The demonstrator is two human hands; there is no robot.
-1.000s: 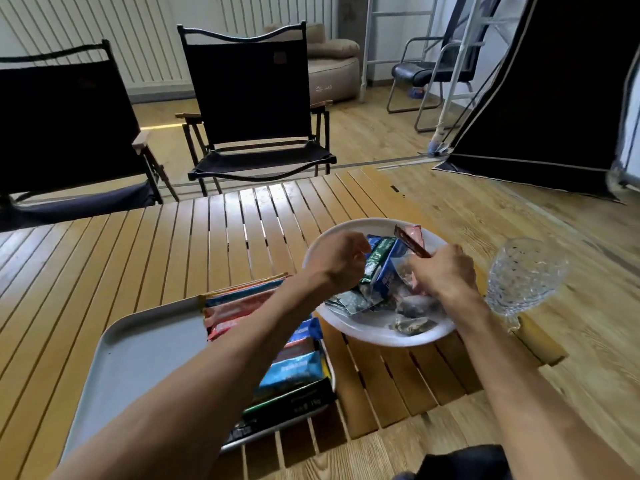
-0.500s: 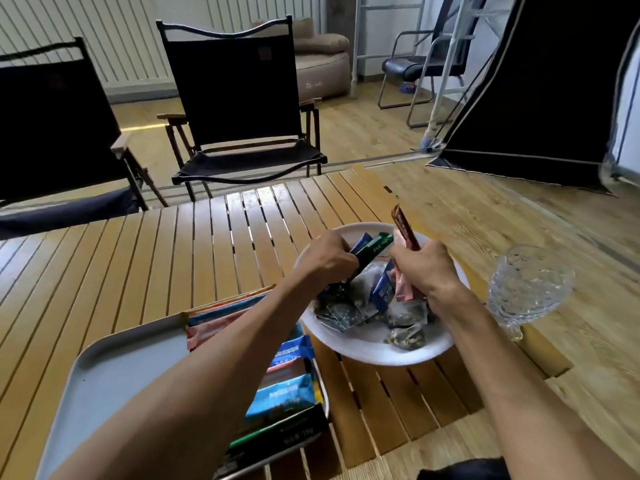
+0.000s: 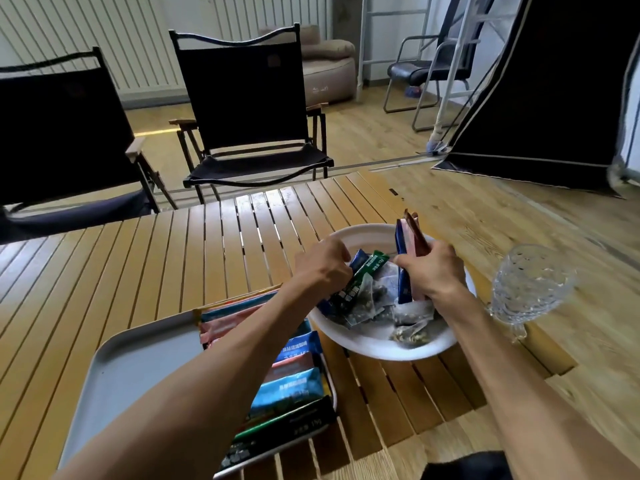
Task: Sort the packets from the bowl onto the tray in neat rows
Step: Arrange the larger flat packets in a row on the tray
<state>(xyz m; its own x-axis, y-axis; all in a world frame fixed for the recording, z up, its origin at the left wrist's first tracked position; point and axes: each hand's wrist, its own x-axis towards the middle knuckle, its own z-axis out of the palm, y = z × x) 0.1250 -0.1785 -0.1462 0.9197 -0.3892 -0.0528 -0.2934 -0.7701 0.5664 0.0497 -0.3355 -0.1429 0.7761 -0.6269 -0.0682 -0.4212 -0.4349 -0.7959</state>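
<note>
**Q:** How are the hands occupied, and why?

**A:** A bundle of stick packets (image 3: 408, 237) is gripped upright in the right hand (image 3: 433, 271) above the bowl (image 3: 363, 349). It is presumably held this way so that like items are squared together before transfer. The near end of a green packet (image 3: 369, 271) is held under the curled fingers of the left hand (image 3: 323, 268), apparently to draw it out of the heap.

**Q:** Where are the packets, and what room is left?

**A:** Loose sachets (image 3: 408, 323) are heaped in the bowl. One row of packets (image 3: 294, 379) is laid along the right side of the tray (image 3: 138, 368), partly hidden by the left forearm. Bare tray floor is left open to the left, where a second row is judged to fit. The bowl is set just beside the tray's far right corner, so transfers are kept short. A glass (image 3: 530, 289) stands just beside the bowl's right rim, near the right forearm and close to the edge of the table (image 3: 173, 271). A knock is judged possible there.
</note>
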